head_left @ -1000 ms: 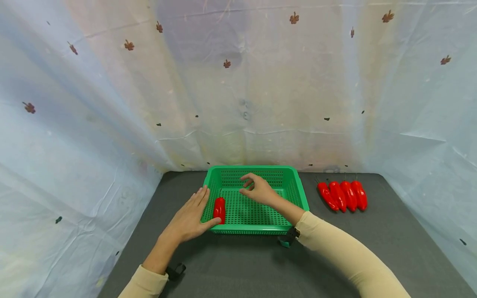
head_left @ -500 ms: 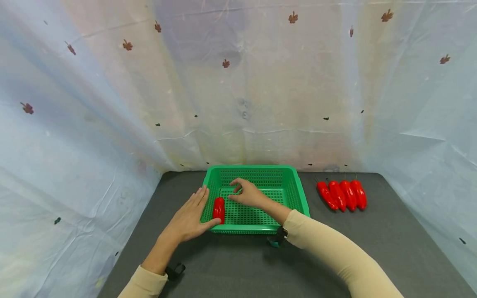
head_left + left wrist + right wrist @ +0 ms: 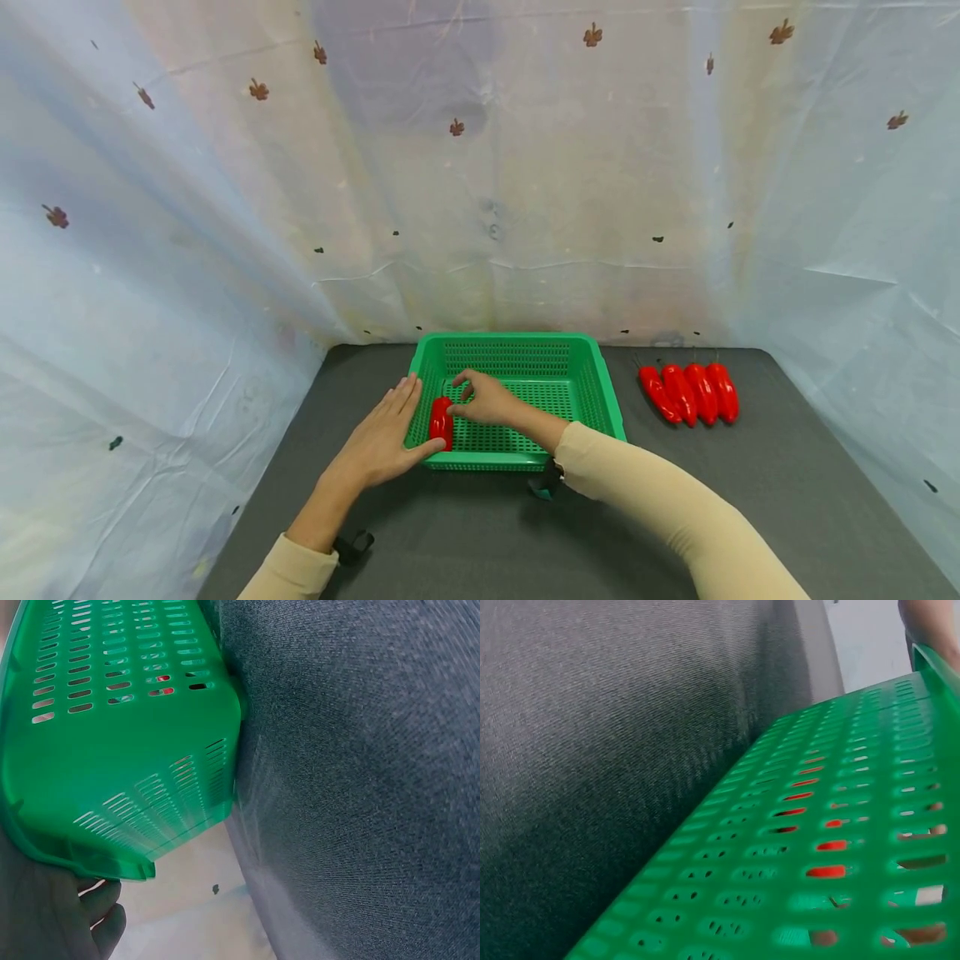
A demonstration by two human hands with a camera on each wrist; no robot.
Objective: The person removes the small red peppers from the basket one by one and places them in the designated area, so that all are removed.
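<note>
A green plastic basket with slotted sides sits on the dark table. In its left part lies one glossy red chili pepper, stem end away from me. My left hand rests along the basket's left front corner, fingers straight and thumb over the front rim. Its fingers show beside the rim in the left wrist view. Inside the basket my right hand hovers with bent fingers, thumb and forefinger apart, thumb tip at the pepper's right side; contact is unclear. Only slivers of the pepper show through the slots in the right wrist view.
Several more red chili peppers lie side by side on the dark tabletop, right of the basket. A pale plastic sheet with leaf prints hangs behind and at both sides.
My right hand has moved left and slightly toward me inside the basket, up to the chili pepper. The left hand, basket and peppers have stayed in place.
</note>
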